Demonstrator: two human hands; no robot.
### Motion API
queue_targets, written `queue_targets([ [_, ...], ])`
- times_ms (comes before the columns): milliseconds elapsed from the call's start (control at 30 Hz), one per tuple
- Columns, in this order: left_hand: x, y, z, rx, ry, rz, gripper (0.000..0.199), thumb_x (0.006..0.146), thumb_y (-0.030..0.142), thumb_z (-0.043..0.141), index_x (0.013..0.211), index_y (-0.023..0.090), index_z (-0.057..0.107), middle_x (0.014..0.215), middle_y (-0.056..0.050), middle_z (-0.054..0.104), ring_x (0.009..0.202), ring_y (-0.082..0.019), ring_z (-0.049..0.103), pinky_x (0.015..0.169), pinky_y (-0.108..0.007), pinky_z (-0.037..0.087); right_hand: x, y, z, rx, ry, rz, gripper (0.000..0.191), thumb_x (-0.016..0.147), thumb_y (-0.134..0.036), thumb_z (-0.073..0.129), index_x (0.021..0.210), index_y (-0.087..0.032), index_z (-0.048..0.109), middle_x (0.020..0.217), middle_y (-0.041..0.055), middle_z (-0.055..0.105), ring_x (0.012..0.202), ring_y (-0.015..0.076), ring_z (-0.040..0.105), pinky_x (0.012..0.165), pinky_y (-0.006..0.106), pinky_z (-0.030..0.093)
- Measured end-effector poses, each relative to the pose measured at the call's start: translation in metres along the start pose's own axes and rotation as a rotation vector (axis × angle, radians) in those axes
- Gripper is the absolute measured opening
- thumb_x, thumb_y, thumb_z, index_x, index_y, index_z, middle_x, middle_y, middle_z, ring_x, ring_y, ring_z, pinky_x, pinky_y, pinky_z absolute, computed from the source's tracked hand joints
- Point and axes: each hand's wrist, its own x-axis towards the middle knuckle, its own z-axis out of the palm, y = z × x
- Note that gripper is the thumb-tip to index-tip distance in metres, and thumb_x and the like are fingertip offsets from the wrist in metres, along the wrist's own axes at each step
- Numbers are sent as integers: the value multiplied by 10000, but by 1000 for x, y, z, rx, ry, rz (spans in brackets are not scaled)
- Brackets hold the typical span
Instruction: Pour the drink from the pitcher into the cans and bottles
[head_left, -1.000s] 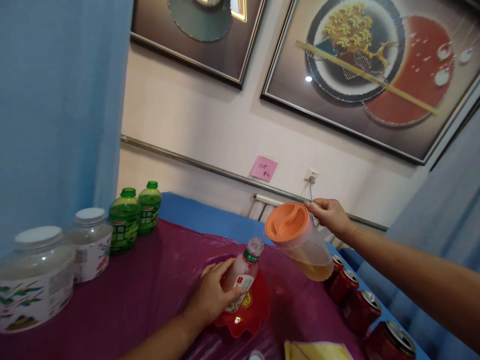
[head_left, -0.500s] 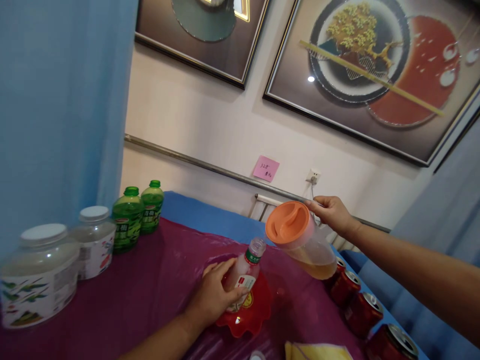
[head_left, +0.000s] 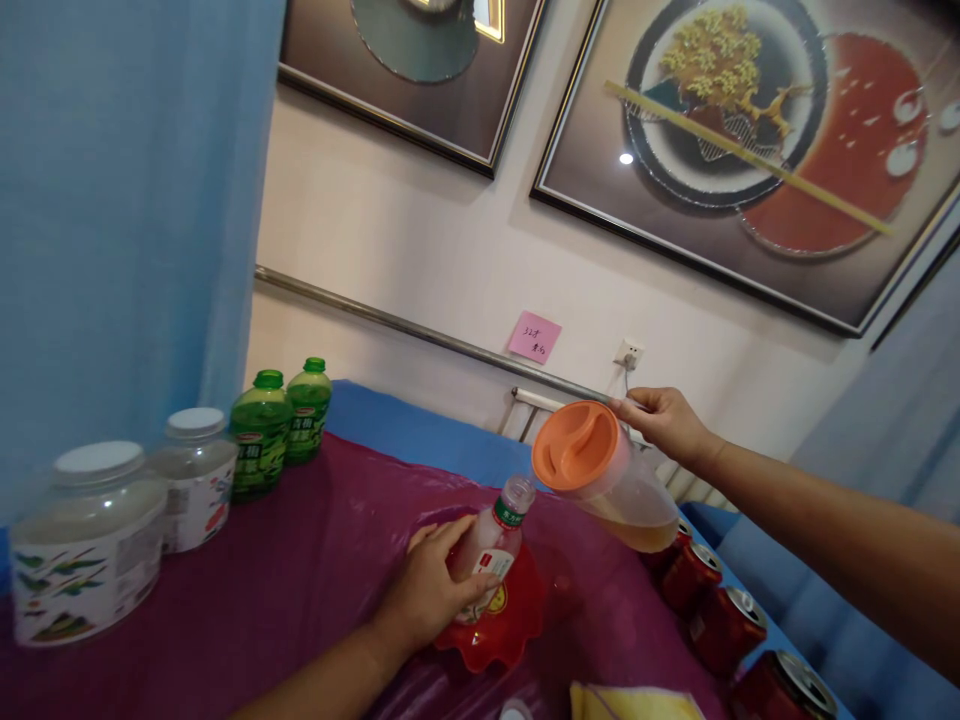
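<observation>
My left hand [head_left: 433, 582] is wrapped round a clear bottle [head_left: 491, 550] with a green neck band and no cap. The bottle leans to the right above a red scalloped dish [head_left: 517, 630]. Raised at the right, my right hand [head_left: 667, 425] grips the handle of a clear pitcher [head_left: 634, 500] with an orange lid [head_left: 576, 445]. Tilted toward the bottle, the pitcher holds some yellowish liquid, and its lid is close to the bottle's mouth. No stream of liquid can be made out between them.
Two white-lidded jars [head_left: 94, 545] and two green bottles [head_left: 261, 435] line the left of the purple-covered table [head_left: 300, 600]. Several red cans [head_left: 726, 628] stand along the right edge. A yellow cloth [head_left: 634, 702] and a small white cap [head_left: 515, 710] lie at the front.
The whole view has shifted slightly. My hands, the bottle and the tilted pitcher keep nearly the same positions relative to one another.
</observation>
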Motion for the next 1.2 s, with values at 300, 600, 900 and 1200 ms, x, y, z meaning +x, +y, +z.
queue_targets([
  [300,0,0,1,-7,6,2,698,597,344,868,1274,269,719,1303,-88,739,1249,-342,625,1124,-490,439,0,-8,-1,-7,-14,-19,687,688,-775,709,498,-243,319,500,-69,250,471,81,253,427,246,206],
  [600,0,3,-2,9,-7,-2,702,607,328,860,1288,248,711,1308,-91,735,1255,-347,619,1130,-482,429,1,-12,-2,-27,-27,-42,672,705,-739,708,496,-244,304,511,-66,239,506,83,214,466,263,161],
  [900,1,3,-2,12,-14,-8,707,612,315,858,1297,228,705,1323,-100,727,1265,-348,609,1145,-493,411,2,-15,-4,-54,-40,-39,660,727,-728,689,519,-251,283,524,-64,238,501,80,218,463,261,169],
  [1200,-1,5,-3,13,-34,-25,739,621,310,857,1329,189,684,1350,-113,709,1286,-350,587,1147,-478,414,4,-14,-5,-81,-63,-57,649,751,-721,678,538,-258,275,536,-70,225,511,86,217,473,267,167],
])
